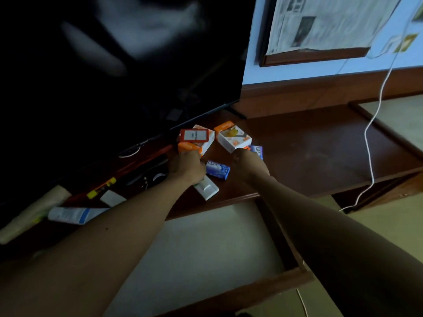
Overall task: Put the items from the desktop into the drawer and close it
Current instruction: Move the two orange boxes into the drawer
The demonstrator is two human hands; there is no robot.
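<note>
Drawer pulled open below the dark wooden desktop, pale-lined inside, brown front rail nearest the camera. Small cartons clustered on the desktop beside the black TV screen: blue soap bar wrapper reading "LUX", lying between the two hands; second blue packet with partly legible lettering, just beyond the right hand; orange-and-white box with a yellow picture; another orange-and-white box topped by a red-framed card, print too small to read. White oblong box under the left wrist, near the desktop edge. White-and-blue tube farther left, text blurred. Left hand fingers curled down, touching the orange box; grip itself hidden. Right hand closed into a loose fist by the blue packet; cannot tell what is pinched. White cable trailing across the right side.
</note>
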